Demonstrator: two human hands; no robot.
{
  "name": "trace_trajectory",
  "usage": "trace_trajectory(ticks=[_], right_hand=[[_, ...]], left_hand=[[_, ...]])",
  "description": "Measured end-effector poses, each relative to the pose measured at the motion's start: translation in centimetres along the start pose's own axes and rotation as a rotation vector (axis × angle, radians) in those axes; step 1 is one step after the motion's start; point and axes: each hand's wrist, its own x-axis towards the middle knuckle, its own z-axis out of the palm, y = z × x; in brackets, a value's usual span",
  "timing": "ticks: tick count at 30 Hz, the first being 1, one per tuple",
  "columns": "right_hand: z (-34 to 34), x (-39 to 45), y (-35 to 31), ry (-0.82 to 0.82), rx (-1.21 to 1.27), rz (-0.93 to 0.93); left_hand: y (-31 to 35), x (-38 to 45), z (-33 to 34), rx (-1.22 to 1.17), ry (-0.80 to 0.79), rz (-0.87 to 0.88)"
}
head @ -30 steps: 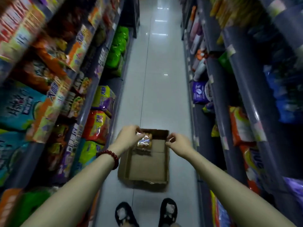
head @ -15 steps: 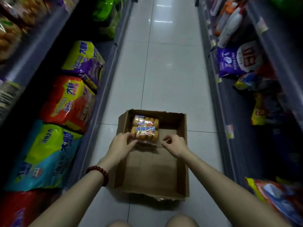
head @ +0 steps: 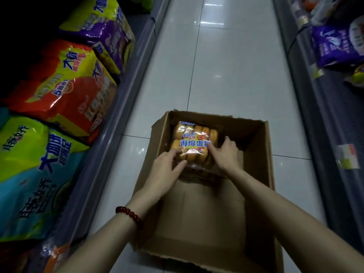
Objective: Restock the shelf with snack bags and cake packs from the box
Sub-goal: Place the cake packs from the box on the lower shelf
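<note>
Reaching down into an open cardboard box [head: 256,166] sitting on the white tiled aisle floor [head: 226,75]. Lying in the far left part of the box: a clear pack of sponge cakes [head: 194,145] with blue lettering. Touching its near left corner with the left hand [head: 167,172], fingers fairly straight and spread, index tip pressing on the wrapper. Resting on its right edge with the right hand [head: 226,154], index finger extended over the label, remaining fingers loosely bent beside the pack; no full grasp showing. Circling the left wrist: a red bead bracelet [head: 131,216]. Lining the low left shelf [head: 110,119]: large noodle multipacks in green-blue [head: 37,174], red [head: 65,89] and purple [head: 104,30]. Sitting on the far right shelf: a purple bag [head: 334,46].
</note>
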Motion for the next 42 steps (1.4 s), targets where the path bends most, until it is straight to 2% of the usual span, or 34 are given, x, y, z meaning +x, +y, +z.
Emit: trace_trajectory(ticks=[3,6,11,17,23,28,34,38,42], right_hand=[[1.9,1.3,0.8,-0.106,0.127,0.054],[3.9,2.2,1.9,-0.122,0.270,0.050],[3.2,0.0,-0.1,-0.121,0.546,0.065],[1.7,-0.5,-2.2,-0.065,0.621,0.134],[-1.8,0.3,0.1,-0.052,0.690,0.133],[-4.9,0.2,3.1,-0.015,0.629,0.150],[-5.3,-0.3,4.7,0.009,0.625,0.145],[-4.9,-0.2,4.9,0.019,0.626,0.150],[-4.8,-0.1,5.2,0.030,0.609,0.128]], left_hand=[[-0.4,-0.2,0.1,-0.001,0.013,-0.004],[-0.6,-0.4,0.1,0.007,0.026,0.009],[-0.8,0.1,0.1,0.017,0.036,0.015],[-1.0,0.1,0.1,0.045,0.018,0.010],[-1.1,0.5,0.9,0.103,0.060,0.004],[-1.8,1.5,3.2,0.078,0.036,-0.125],[-3.0,4.4,5.8,0.019,-0.052,-0.289],[-3.6,5.5,5.9,-0.040,0.001,-0.313],[-3.8,5.9,6.1,-0.052,-0.035,-0.341]])
